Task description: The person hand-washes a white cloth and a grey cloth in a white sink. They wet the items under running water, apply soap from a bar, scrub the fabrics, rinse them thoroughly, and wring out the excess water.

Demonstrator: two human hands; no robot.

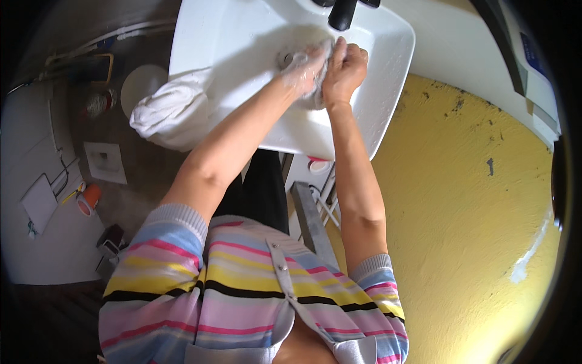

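Over a white sink basin (236,50), my left hand (305,73) is wet and covered in suds, its fingers pointing toward the faucet. My right hand (346,73) is curled beside it, just below the black faucet (342,16). Between the two hands is a soapy, whitish-grey mass, perhaps a cloth; its kind and which hand grips it cannot be told. The drain (288,58) shows left of my left hand. A bunched white cloth (170,107) hangs over the basin's left corner.
A yellow wall (468,182) with chipped paint stands close on the right. Lower left, an orange container (92,194) is near the white wall. A round white lid or stool (144,88) lies below the basin's left side. A grey metal bar (311,218) runs beneath the sink.
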